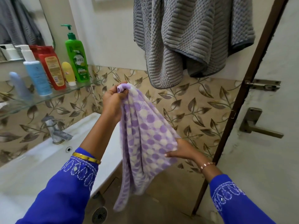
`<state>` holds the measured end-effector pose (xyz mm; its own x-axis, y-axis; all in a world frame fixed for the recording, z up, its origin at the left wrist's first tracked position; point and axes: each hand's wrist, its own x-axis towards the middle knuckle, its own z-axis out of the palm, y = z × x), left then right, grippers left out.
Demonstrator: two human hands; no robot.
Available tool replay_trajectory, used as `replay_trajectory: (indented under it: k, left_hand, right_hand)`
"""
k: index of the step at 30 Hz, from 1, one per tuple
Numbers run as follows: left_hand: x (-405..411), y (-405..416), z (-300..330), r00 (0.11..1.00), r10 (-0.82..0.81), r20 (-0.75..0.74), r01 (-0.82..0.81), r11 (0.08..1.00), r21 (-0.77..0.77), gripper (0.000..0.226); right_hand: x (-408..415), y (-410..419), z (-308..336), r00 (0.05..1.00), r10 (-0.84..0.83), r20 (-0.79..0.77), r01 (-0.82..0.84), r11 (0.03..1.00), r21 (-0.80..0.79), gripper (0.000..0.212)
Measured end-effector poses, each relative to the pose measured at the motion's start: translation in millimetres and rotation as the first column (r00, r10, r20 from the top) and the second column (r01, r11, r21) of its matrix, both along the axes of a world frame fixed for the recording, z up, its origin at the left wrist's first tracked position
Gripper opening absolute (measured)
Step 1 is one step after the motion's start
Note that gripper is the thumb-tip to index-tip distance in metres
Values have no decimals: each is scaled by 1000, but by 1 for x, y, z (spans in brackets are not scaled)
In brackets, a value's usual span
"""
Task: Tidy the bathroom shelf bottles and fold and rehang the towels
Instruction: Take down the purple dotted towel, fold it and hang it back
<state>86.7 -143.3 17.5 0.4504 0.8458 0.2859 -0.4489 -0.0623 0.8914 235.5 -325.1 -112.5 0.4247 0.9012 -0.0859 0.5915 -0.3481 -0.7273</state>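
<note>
Towel (145, 139) hangs lengthwise from left hand (113, 97); right hand (181, 151) grips its edge.

Soft, even light filled the room; the door frame (239, 97) bowed at the wide-angle edge, and the leftmost bottle (20, 88) blurred.

home bathroom: sink (40, 159), tap (55, 129), toiletry shelf (64, 92)

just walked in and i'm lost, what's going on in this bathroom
A person is handling a purple dotted towel beside the sink. The left hand grips its bunched top corner, and the right hand holds its side edge lower down, so it hangs unfolded. A grey towel hangs bunched on the wall above. The bottles stand upright in a row on the glass shelf.
</note>
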Motion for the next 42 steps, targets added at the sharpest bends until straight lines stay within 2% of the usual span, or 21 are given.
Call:
replay_trajectory:
  k: [2, 4, 6, 8, 12, 15, 17, 19, 21, 22, 25, 28, 29, 30, 31, 32, 33, 34, 35, 38, 42]
  left_hand:
    - [-4, 6, -6, 999, 17, -50, -15, 999, 41, 26]
    - [-7, 13, -11, 981, 126, -146, -113, 989, 93, 22]
    - [-13, 26, -19, 910, 326, -257, -254, 927, 277, 27]
    - [-17, 39, -25, 798, 516, -313, -300, 789, 536, 33]
    - [-13, 51, -33, 608, 725, -325, -296, 586, 754, 30]
    - [-5, 54, -42, 534, 730, -427, -316, 641, 700, 23]
    - [4, 52, -46, 639, 577, -509, -356, 808, 469, 26]
    - [12, 48, -45, 800, 342, -493, -336, 936, 104, 28]
    - [13, 43, -42, 941, 76, -330, -148, 968, -200, 29]
    - [12, 39, -40, 973, -62, -222, 3, 966, -258, 30]
    - [-3, 40, -29, 938, -345, 20, 338, 905, -256, 36]
    - [-19, 45, -17, 757, -606, 244, 648, 744, -165, 54]
    - [-19, 43, -16, 739, -640, 212, 672, 723, -162, 56]
    - [-14, 41, -16, 775, -625, 91, 630, 755, -181, 50]
    - [-6, 41, -18, 842, -518, -146, 503, 854, -133, 40]
    - [1, 39, -18, 869, -278, -410, 322, 946, 41, 30]
    - [7, 40, -21, 836, 45, -547, 127, 954, 271, 24]
    - [11, 42, -26, 788, 284, -547, -19, 898, 439, 21]
    - [13, 45, -30, 775, 381, -504, -103, 863, 495, 19]
    - [8, 44, -39, 881, 306, -361, -158, 909, 386, 13]
    - [-4, 35, -26, 989, -57, -135, 51, 997, -50, 14]
  right_hand:
    - [22, -3, 8, 939, -68, 338, 101, 991, -82, 57]
    - [43, -6, 28, 656, -150, 740, 300, 951, -73, 57]
    - [60, -11, 53, 435, -280, 855, 419, 904, 83, 66]
    - [68, -14, 73, 396, -455, 798, 404, 867, 293, 66]
    - [61, -9, 94, 544, -640, 543, 333, 759, 560, 44]
    - [53, -10, 101, 704, -658, 266, 317, 626, 712, 27]
    - [58, -16, 108, 821, -567, 68, 391, 646, 656, 18]
    - [65, -23, 113, 855, -518, 19, 435, 737, 517, 20]
    - [68, -31, 116, 887, -459, -50, 429, 778, 458, 26]
    - [67, -36, 119, 904, -419, -91, 408, 776, 481, 26]
    - [68, -49, 125, 931, -190, -312, 347, 724, 596, 31]
    - [74, -57, 130, 835, 222, -503, 248, 665, 704, 39]
    - [76, -56, 130, 808, 280, -519, 220, 674, 706, 42]
    - [76, -54, 129, 816, 248, -522, 210, 714, 668, 46]
    - [74, -49, 126, 861, 132, -492, 221, 774, 594, 49]
    - [71, -44, 123, 910, -38, -412, 265, 819, 510, 46]
    - [69, -39, 118, 928, -208, -308, 335, 827, 452, 38]
    - [67, -34, 113, 916, -326, -233, 398, 808, 434, 30]
    - [65, -30, 109, 907, -371, -198, 421, 792, 443, 25]
    - [62, -23, 107, 936, -280, -212, 351, 775, 526, 19]
    - [60, -20, 116, 906, -183, -383, 399, 673, 623, 13]
